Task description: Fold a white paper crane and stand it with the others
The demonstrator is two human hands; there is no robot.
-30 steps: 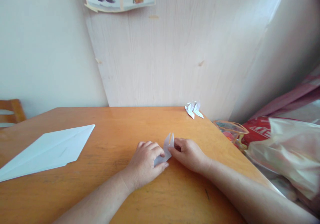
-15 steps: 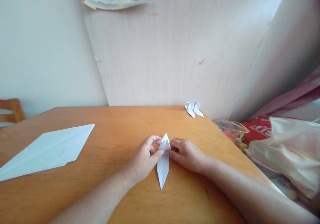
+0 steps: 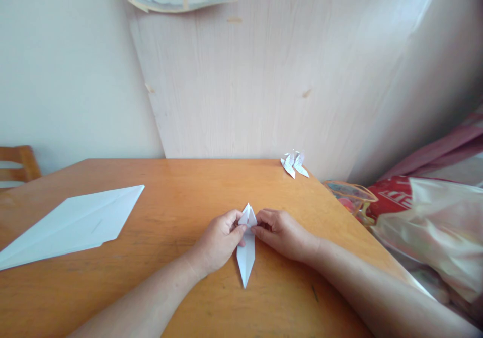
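Swung point-down at lower centre, the folded paper is pinched at its top by left hand and right hand, apparently for creasing.

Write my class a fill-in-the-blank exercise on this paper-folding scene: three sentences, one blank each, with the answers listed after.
1. The left hand and the right hand both pinch the top of the small folded paper, whose colour is ____.
2. The large folded sheet lies on the table to the ____ of both hands.
3. The small folded paper's long tip points ____ the person.
Answers: white; left; toward.
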